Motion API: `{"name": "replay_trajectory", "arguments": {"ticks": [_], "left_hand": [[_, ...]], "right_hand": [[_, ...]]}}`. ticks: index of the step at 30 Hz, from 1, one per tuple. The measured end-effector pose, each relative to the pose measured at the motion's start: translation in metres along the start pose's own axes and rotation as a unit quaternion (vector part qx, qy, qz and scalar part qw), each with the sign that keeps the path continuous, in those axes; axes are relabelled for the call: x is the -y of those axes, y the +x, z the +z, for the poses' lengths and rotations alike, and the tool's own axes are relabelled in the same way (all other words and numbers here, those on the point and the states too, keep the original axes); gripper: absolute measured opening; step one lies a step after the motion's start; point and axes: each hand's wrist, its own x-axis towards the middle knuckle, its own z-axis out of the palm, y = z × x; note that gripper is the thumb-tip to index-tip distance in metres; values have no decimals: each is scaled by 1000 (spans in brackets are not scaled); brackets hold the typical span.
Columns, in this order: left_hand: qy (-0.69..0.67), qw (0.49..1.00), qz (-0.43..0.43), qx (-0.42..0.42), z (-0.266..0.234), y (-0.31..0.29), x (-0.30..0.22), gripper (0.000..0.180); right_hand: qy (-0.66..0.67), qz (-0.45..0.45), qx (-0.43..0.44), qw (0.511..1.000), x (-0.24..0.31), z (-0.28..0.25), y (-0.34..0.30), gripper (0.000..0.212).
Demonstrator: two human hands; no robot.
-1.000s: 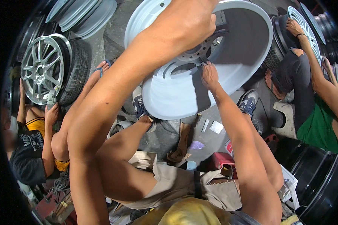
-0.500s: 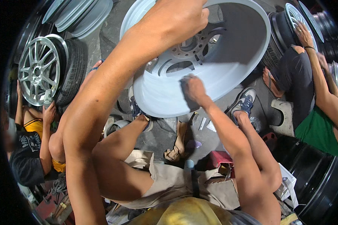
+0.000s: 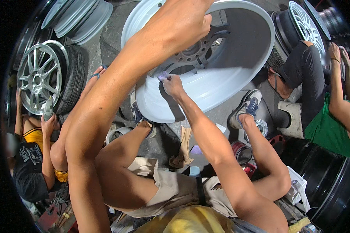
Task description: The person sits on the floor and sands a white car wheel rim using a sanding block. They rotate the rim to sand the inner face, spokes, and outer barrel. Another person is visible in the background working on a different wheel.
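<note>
A large pale grey wheel rim [image 3: 217, 87] leans tilted in front of me, its spoked centre on the far side of its barrel. My left hand [image 3: 188, 25] is closed at the rim's far lip, its thumb inside; the top edge cuts off its fingers. Inside the near left part of the barrel, my right hand [image 3: 172, 86] pinches a small purple piece of sandpaper [image 3: 163, 76] against the surface, close to a spoke opening.
Spoked wheels [image 3: 37, 79] and a tyre [image 3: 74, 73] stand at left, where a person holds a grey tool [image 3: 48, 108]. At right another person in green [image 3: 330, 128] sits near wheels. A red can [image 3: 243, 152], a purple sheet [image 3: 196, 149] and black barrels [image 3: 319, 174] lie near my legs.
My right hand has moved left and slightly up along the inside of the rim. The rim has shifted a little left in view. The person at right has drawn a hand away from a wheel.
</note>
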Motion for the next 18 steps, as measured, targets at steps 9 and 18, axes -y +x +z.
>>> {"name": "replay_trajectory", "arguments": {"ticks": [9,18], "left_hand": [[-29,998,-62,17,-12,1,23,38],[-27,999,-46,0,-16,8,27,41]], "right_hand": [[-22,-105,209,972,19,-64,-7,27],[227,36,163,959,34,-30,-20,28]]}}
